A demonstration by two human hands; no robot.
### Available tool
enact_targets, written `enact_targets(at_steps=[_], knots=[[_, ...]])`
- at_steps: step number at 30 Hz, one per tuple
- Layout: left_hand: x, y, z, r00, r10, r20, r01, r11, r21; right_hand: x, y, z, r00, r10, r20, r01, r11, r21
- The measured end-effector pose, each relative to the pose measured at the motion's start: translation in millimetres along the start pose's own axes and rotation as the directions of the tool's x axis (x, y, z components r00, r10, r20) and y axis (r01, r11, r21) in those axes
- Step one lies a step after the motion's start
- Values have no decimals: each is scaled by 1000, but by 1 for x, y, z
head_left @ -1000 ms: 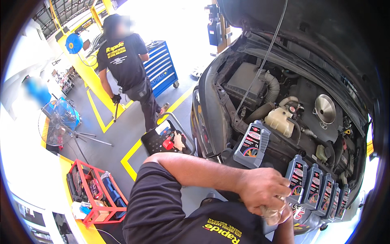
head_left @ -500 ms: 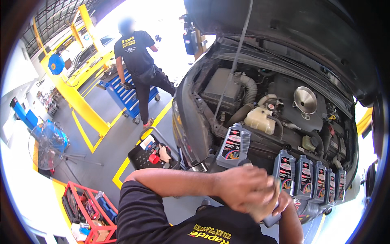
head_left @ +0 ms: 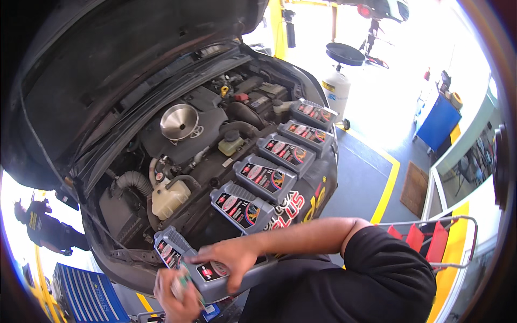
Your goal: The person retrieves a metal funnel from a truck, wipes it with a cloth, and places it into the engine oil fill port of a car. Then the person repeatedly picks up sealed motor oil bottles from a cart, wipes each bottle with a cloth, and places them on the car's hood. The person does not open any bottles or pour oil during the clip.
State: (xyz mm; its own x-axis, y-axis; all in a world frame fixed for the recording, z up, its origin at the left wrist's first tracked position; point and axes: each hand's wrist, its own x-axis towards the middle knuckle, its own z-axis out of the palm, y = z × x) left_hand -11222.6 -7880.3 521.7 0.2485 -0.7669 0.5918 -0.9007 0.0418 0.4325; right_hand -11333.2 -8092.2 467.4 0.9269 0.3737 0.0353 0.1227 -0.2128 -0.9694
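Note:
My right hand (head_left: 232, 260) grips a grey plastic oil bottle (head_left: 212, 273) with a dark label, its arm reaching across from the right. The bottle lies tilted, its top end toward my left hand (head_left: 176, 297). That hand is closed around a crumpled pale-and-green cloth (head_left: 186, 284), pressed against the bottle's top end; motion blurs it, and the cap is hidden. Just beyond, a matching oil bottle (head_left: 168, 247) rests at the front of the engine bay. Several more of these grey bottles (head_left: 243, 207) are lined up along the front, rightward and away.
A steel funnel (head_left: 179, 123) sits on the engine under the raised hood (head_left: 118, 48). The pale coolant tank (head_left: 169, 197) is nearer. A blue tool cabinet (head_left: 89, 293) and another person (head_left: 48, 226) are at left. A white oil drainer (head_left: 337, 89) and a red-stepped ladder (head_left: 428, 242) are at right.
My view has swung to the right. Both hands, with the bottle and the cloth, now appear farther left, beside the nearest standing bottle. The same bottle and cloth seem still held.

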Motion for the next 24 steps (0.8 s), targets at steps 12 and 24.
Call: enact_targets(at_steps=[12, 24], knots=[[-12, -80, 23, 888, -445, 114, 459, 853, -247, 20, -22, 36, 831, 6, -556, -443, 612, -655], [-38, 18, -4, 809, 534, -246, -559, 828, -41, 4, 2, 15, 849, -18, 528, -239, 878, 414]])
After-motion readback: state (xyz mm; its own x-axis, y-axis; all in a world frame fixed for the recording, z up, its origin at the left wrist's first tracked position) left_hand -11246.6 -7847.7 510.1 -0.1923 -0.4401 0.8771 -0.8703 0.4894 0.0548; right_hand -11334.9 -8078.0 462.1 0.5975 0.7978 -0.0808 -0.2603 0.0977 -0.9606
